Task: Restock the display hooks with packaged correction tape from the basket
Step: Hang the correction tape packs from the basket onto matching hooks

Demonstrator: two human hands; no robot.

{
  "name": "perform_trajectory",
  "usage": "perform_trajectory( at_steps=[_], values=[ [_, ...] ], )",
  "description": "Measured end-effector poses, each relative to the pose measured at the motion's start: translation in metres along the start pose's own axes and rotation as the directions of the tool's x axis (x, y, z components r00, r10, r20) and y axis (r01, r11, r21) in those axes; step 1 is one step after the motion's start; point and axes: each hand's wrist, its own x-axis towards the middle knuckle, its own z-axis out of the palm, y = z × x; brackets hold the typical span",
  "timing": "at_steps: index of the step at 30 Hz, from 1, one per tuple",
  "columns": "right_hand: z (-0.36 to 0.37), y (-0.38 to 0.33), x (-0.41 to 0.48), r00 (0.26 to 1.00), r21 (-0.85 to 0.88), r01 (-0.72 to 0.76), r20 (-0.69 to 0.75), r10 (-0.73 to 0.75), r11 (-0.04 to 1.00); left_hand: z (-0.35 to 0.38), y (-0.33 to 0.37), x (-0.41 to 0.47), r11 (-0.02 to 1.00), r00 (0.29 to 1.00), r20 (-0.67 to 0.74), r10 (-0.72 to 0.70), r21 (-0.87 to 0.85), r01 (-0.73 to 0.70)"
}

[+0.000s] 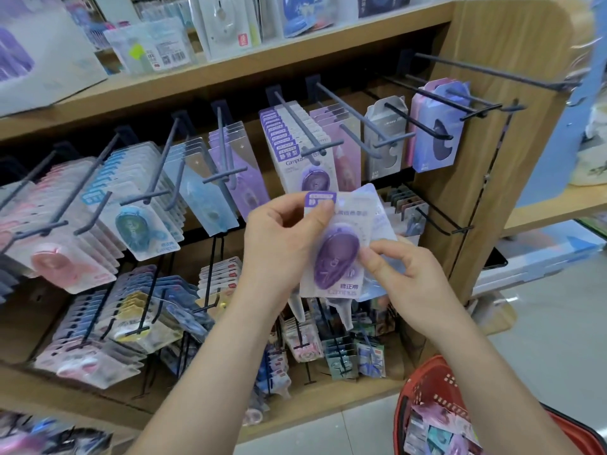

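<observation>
While both pinch it, purple pack (pixel 338 251) sits between left hand (pixel 282 244) and right hand (pixel 407 277).

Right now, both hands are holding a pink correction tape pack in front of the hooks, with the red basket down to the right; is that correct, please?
Not quite: the head view shows the pack is purple, not pink. The left hand and right hand do hold it in front of the hooks, red basket down to the right.

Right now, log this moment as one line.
left hand: pinches purple pack top | right hand: pinches its right edge | purple pack: not yet hung | red basket: packs inside
</observation>
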Motion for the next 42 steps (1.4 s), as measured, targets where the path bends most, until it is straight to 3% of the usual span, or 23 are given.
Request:
perform_trajectory(
  at_steps=[4, 12, 17, 23, 28, 32, 35, 42],
  values=[
    [0.005, -0.001, 0.001, 0.993, 0.007, -0.116, 0.018, 0.115, 0.993, 0.006, -0.002, 0.011, 0.991, 0.994, -0.112, -0.010, -0.132, -0.005],
    [0.012, -0.009, 0.007, 0.988, 0.059, -0.137, -0.063, 0.141, 0.989, 0.013, -0.013, 0.029, 0.994, 0.968, -0.245, 0.054, -0.078, -0.076],
    [0.012, -0.007, 0.010, 0.987, 0.100, -0.127, -0.081, 0.136, 0.987, 0.017, -0.012, 0.031, 0.992, 0.968, -0.244, 0.061, -0.091, -0.085],
    [0.012, -0.003, 0.013, 0.980, 0.127, -0.148, -0.116, 0.163, 0.981, 0.011, -0.013, 0.027, 0.992, 0.986, -0.160, -0.052, -0.121, 0.033],
    [0.010, 0.000, 0.014, 0.977, 0.162, -0.155, -0.119, 0.175, 0.975, -0.011, -0.015, 0.022, 0.987, 0.991, -0.078, -0.111, 0.110, 0.119],
    [0.004, 0.010, 0.012, 0.976, 0.175, -0.164, -0.115, 0.186, 0.971, -0.019, -0.025, 0.037, 0.952, 0.976, -0.217, 0.018, 0.301, 0.050],
    [-0.003, 0.019, 0.009, 0.988, 0.166, -0.085, -0.112, 0.104, 0.983, -0.013, -0.033, 0.047, 0.908, 0.955, -0.261, 0.138, 0.420, -0.017],
    [-0.017, 0.029, 0.003, 0.977, 0.328, -0.148, -0.100, 0.190, 0.933, -0.006, -0.046, 0.057, 0.890, 0.934, -0.309, 0.179, 0.456, -0.019]
  ],
)
